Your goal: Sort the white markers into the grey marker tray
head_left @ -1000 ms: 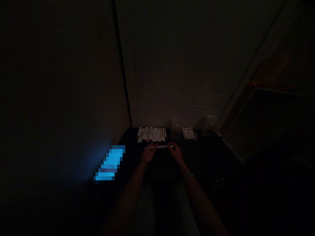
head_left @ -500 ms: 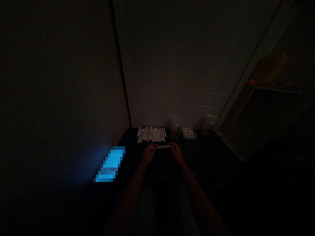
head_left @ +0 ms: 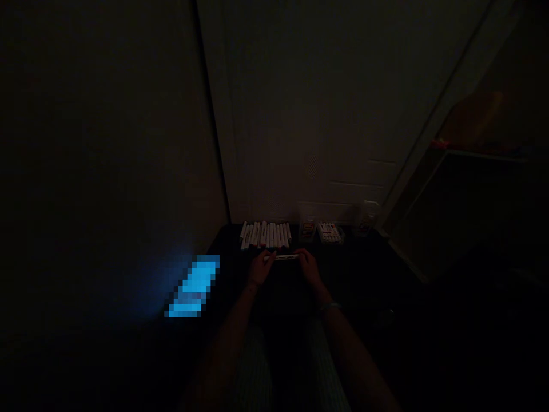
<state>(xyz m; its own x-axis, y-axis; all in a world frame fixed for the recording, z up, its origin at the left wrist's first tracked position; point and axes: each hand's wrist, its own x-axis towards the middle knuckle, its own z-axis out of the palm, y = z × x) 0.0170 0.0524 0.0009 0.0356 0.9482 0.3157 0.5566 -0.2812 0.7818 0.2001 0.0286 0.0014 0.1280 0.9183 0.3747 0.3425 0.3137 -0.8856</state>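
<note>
The scene is very dark. A white marker point(head_left: 282, 257) lies crosswise between my two hands, above a dark surface point(head_left: 364, 269). My left hand point(head_left: 261, 268) pinches its left end. My right hand point(head_left: 307, 266) grips its right end, and a band shows on that wrist. Just beyond the held marker, a row of several white markers point(head_left: 266, 234) lies side by side near the wall.
A glowing blue screen point(head_left: 193, 286) lies to the left of my left arm. Small clear containers point(head_left: 329, 232) with coloured items stand at the back right by the wall. A dark cabinet or frame point(head_left: 463, 206) rises on the right. My knees show below.
Almost nothing differs. Both hands stay on the white marker in the same place; the view shifts by a few pixels.
</note>
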